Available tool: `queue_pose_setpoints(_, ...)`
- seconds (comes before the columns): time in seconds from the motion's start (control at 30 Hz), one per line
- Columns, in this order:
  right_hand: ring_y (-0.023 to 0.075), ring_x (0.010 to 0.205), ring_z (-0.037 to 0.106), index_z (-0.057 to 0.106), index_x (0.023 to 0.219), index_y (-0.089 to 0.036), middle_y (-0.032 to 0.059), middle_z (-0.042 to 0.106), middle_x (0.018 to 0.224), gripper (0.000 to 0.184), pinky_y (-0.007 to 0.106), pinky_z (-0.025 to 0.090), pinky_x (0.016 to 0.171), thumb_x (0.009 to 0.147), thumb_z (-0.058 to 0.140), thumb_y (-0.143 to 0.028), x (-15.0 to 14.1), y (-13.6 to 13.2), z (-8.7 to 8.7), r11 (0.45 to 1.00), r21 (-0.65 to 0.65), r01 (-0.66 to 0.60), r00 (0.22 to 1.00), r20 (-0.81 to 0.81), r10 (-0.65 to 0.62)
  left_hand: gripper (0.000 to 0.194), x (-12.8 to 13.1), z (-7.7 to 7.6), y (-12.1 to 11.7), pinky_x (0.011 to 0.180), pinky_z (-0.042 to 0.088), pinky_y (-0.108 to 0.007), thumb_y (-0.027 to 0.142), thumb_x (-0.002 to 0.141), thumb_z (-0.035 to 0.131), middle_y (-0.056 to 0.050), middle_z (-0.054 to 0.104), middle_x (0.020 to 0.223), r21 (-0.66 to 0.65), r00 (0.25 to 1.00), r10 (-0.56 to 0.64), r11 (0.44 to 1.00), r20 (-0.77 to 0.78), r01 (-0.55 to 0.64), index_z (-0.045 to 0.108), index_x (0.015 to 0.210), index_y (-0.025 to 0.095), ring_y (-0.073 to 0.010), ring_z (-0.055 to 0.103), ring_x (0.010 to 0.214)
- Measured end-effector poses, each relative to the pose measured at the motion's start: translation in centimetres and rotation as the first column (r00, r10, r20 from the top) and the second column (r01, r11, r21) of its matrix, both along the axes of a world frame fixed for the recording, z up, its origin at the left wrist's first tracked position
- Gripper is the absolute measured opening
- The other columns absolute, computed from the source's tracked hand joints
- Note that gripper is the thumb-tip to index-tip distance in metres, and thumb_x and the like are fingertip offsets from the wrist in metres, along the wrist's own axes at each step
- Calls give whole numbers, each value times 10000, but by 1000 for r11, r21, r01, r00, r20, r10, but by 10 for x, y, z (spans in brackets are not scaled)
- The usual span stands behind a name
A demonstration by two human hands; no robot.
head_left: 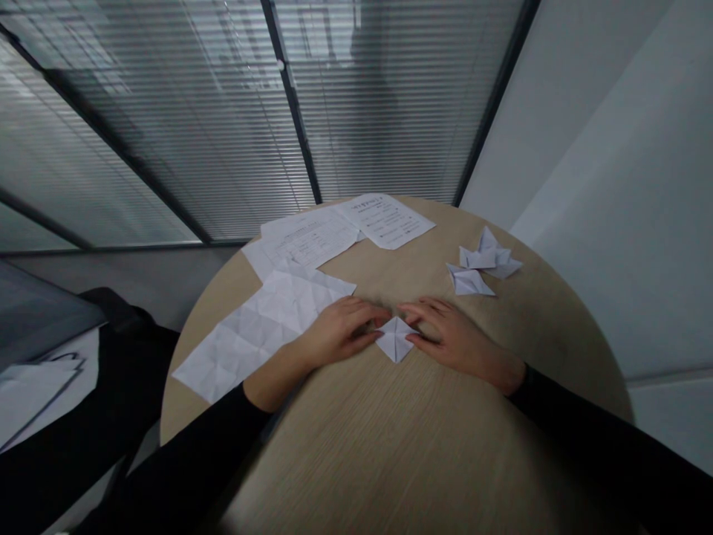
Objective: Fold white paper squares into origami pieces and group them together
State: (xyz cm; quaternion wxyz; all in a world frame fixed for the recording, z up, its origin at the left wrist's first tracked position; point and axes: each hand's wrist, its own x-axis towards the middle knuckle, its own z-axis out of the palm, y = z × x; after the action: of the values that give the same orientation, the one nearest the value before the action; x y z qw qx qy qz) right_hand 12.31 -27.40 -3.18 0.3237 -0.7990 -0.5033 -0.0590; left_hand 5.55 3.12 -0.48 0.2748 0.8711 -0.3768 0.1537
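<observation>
A small folded square of white paper (395,339) lies on the round wooden table (390,446). My left hand (339,331) rests on the table at its left edge, fingers together and pressing on the paper's corner. My right hand (448,334) lies at its right edge, fingers stretched toward the paper and touching it. Both sleeves are black.
A large creased white sheet (261,327) lies left of my hands. Printed sheets (345,227) sit at the table's far side. Two folded paper figures (482,267) lie at the right rear. Glass walls with blinds stand behind; a dark chair with papers (33,394) is at the left.
</observation>
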Motion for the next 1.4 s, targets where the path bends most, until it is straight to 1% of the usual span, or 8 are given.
queue_pose_setpoints(0.1, 282, 1195, 779, 757, 1391, -344, 28, 861, 1224, 306, 612, 567, 1221, 1135, 681, -194, 1, 0, 0, 995, 12, -99, 993, 69, 98, 181, 1, 3, -1, 922, 598, -376, 299, 1180, 637, -81, 828, 1126, -3, 998, -68, 998, 14, 68, 779, 1268, 230, -219, 770, 1030)
queue_pose_setpoints(0.2, 257, 1125, 783, 815, 1223, -333, 9, 861, 1162, 257, 600, 573, 1207, 1125, 664, -149, 0, 0, 6, 984, 10, -178, 976, 128, 175, 191, 0, 6, -1, 916, 606, -373, 231, 1141, 637, -78, 825, 1123, 10, 993, -122, 993, 10, 122, 826, 1170, 245, -210, 772, 1016)
queue_pose_setpoints(0.33, 269, 1124, 771, 820, 1244, -314, 41, 844, 1215, 264, 589, 591, 1162, 1068, 708, -152, -5, -1, 16, 973, -14, -231, 963, 142, 230, 138, -2, 8, -1, 915, 616, -382, 243, 1059, 717, -74, 814, 1112, 17, 989, -150, 989, -1, 150, 841, 1120, 247, -216, 777, 1005)
queue_pose_setpoints(0.5, 274, 1124, 753, 816, 1190, -280, 64, 830, 1219, 139, 552, 610, 1090, 1111, 711, -232, -8, 1, 19, 971, -41, -236, 961, 140, 240, 135, -2, 8, -3, 867, 595, -354, 307, 1107, 736, -76, 802, 1076, 16, 990, -143, 990, -12, 143, 822, 1039, 230, -208, 762, 974)
queue_pose_setpoints(0.63, 283, 1173, 739, 789, 1156, -262, 76, 812, 1262, 68, 533, 609, 1068, 1124, 734, -284, -8, 3, 17, 972, -78, -221, 965, 128, 229, 139, -2, 9, -4, 909, 595, -371, 335, 1124, 723, -90, 815, 1130, 42, 992, -119, 992, -35, 120, 799, 1120, 218, -230, 770, 1034)
queue_pose_setpoints(0.9, 274, 1220, 756, 765, 1260, -295, 62, 812, 1294, 124, 513, 605, 1067, 1139, 738, -289, -7, 2, 12, 979, -35, -203, 977, 60, 205, 253, -1, 8, -3, 938, 582, -399, 406, 1112, 740, -101, 814, 1138, 47, 995, -75, 996, -64, 78, 768, 1269, 210, -263, 777, 1068)
queue_pose_setpoints(1.2, 293, 1227, 755, 719, 1312, -290, 74, 811, 1321, 223, 541, 609, 1079, 1099, 780, -268, -7, 4, 11, 988, -16, -155, 988, -14, 155, 318, 0, 8, -4, 834, 507, -352, 537, 1111, 764, -26, 751, 918, 21, 990, -52, 998, -134, 55, 775, 1151, 222, -194, 703, 863)
queue_pose_setpoints(1.4, 309, 1213, 754, 694, 1335, -284, 87, 800, 1288, 303, 540, 619, 1065, 1059, 816, -256, -10, 4, 11, 994, 5, -109, 994, -21, 110, 300, -2, 9, -6, 792, 498, -350, 516, 1099, 784, -22, 738, 922, -33, 985, -51, 998, -165, 46, 734, 1093, 220, -186, 670, 844)
